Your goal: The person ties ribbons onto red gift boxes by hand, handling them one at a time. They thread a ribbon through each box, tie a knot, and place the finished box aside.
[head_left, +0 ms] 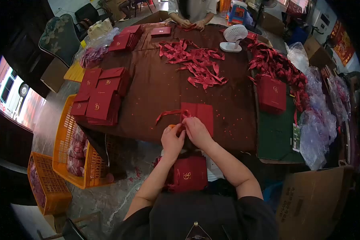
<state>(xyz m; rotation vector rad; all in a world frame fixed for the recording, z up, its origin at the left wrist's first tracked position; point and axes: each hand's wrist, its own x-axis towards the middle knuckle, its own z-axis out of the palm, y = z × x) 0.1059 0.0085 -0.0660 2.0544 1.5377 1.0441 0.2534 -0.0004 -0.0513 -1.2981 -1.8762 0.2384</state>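
Note:
Both of my hands meet at the near edge of the brown-covered table. My left hand is closed, its fingers pinched beside a small orange object. Fingers of my right hand are pressed together on a red ribbon, whose loose end trails to the left. Under and beyond my hands a flat red bag lies on the cloth. Another red bag with a gold logo is at my lap. What my left fingertips hold is too small to make out.
Stacked red bags stand at the left. Loose ribbons lie mid-table, with a white fan behind them. More ribbons and a bag are at the right. A co-worker's hands are across the table. Yellow crates sit lower left.

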